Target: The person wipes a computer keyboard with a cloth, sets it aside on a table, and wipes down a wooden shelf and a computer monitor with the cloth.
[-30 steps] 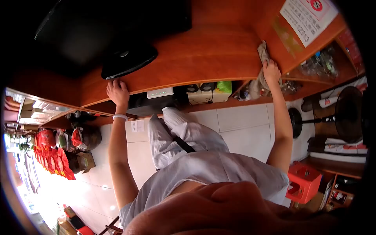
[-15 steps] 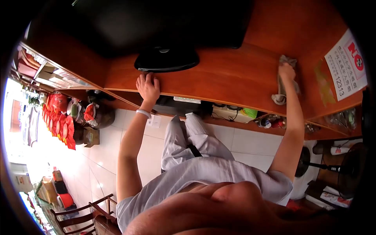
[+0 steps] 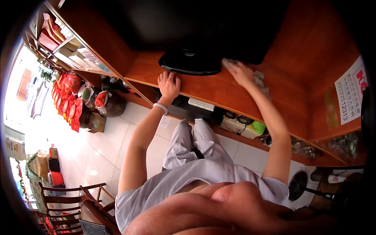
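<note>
My left hand [image 3: 169, 85] rests on the front edge of the brown wooden shelf [image 3: 207, 84], fingers stretched over the top, holding nothing. Just behind those fingertips stands the glossy black base [image 3: 190, 63] of a television [image 3: 203, 27]. My right hand [image 3: 240, 74] has a grey cloth [image 3: 259, 80] pressed on the shelf beside the right end of that base. Part of the cloth shows at the fingertips, and the rest trails out to the right of the wrist.
A printed notice [image 3: 349, 92] is stuck on the cabinet's right wall. Below the shelf are a white box with lights [image 3: 201, 104], cables and a green item [image 3: 257, 127]. Wooden chairs [image 3: 64, 199] stand at lower left, a fan [image 3: 298, 185] at lower right. Red hanging decorations [image 3: 68, 100] are at left.
My right hand has swept the cloth leftward along the shelf, from near the right wall to beside the television base. My left hand stays on the shelf edge. The view has shifted.
</note>
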Available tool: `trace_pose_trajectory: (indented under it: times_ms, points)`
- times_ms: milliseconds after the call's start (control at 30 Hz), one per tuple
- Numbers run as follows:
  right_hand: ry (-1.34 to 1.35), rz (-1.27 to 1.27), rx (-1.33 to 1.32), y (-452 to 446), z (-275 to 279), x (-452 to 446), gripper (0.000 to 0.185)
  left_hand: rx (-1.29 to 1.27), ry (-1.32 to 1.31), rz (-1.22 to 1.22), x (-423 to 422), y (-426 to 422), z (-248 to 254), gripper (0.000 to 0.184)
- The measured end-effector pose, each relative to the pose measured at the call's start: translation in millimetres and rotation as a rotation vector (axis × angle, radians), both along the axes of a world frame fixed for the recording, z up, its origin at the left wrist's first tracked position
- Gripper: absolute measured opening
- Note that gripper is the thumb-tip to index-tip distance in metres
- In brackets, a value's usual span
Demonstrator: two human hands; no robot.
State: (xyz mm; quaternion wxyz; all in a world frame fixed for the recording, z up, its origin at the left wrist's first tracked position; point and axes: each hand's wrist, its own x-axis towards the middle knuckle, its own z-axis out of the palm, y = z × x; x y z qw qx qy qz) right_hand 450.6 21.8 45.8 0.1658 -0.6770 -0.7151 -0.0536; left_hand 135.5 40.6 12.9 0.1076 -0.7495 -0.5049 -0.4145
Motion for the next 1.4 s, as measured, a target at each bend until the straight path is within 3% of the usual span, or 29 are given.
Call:
trace_pose_trajectory:
  times_ms: [100,167,233,300,367,433,500,633,767,833,900,967,1133,1267,1400]
  points:
    - [0.011,0.113,0.118,-26.1,-5.0,-48.1,0.034,0.001,0.011,0.019,0.8,-1.1,0.7,0.022]
    - [0.137,0.301,-0.103,-48.1,6.4,-65.5,0.032,0.0,0.013,0.004,1.1,-2.3,1.3,0.023]
    - [0.367,0.434,0.017,-62.8,2.1,-72.9,0.027,-0.046,0.034,0.03,0.7,-3.4,2.2,0.024]
    - [0.609,0.355,0.257,-60.0,-1.5,-60.1,0.028,-0.051,0.036,0.019,0.3,-2.9,2.5,0.026]
    - [0.774,-0.012,0.372,-56.1,-2.8,-36.1,0.03,-0.06,0.035,0.022,1.0,-2.4,1.0,0.029]
    - [1.007,-0.288,0.322,-52.6,-3.3,1.1,0.033,-0.081,0.024,0.042,2.4,-4.5,2.3,0.032]
    - [1.663,-0.344,0.308,-55.9,17.0,14.4,0.035,-0.063,0.028,0.05,3.8,-4.6,2.3,0.033]
    - [1.473,-0.407,0.254,-31.4,14.0,-18.5,0.041,-0.089,0.017,0.048,2.6,-4.9,3.3,0.034]
    - [1.201,-0.093,0.118,9.7,-4.3,-101.6,0.037,-0.084,0.014,0.052,0.7,-4.6,5.5,0.034]
    - [1.536,0.056,0.155,42.9,-24.1,-136.1,0.037,-0.087,0.023,0.026,-0.6,-5.2,5.0,0.034]
    - [1.564,0.165,0.022,54.8,-15.6,-152.1,0.048,-0.075,0.01,0.042,-0.2,-5.2,6.1,0.033]
    - [1.404,0.216,0.013,55.3,-4.9,-165.1,0.046,-0.067,0.011,0.022,0.1,-5.9,5.6,0.033]
    - [1.743,-0.031,0.15,56.8,8.3,-150.1,0.024,-0.058,-0.003,0.003,-2.1,-4.2,2.9,0.032]
    - [2.046,-0.23,0.284,17.0,17.3,-82.4,0.026,-0.103,-0.023,0.013,0.3,-7.0,6.1,0.031]
    - [1.939,-0.278,0.553,-32.7,21.8,-14.8,0.027,-0.094,-0.035,0.029,1.9,-7.0,5.7,0.03]
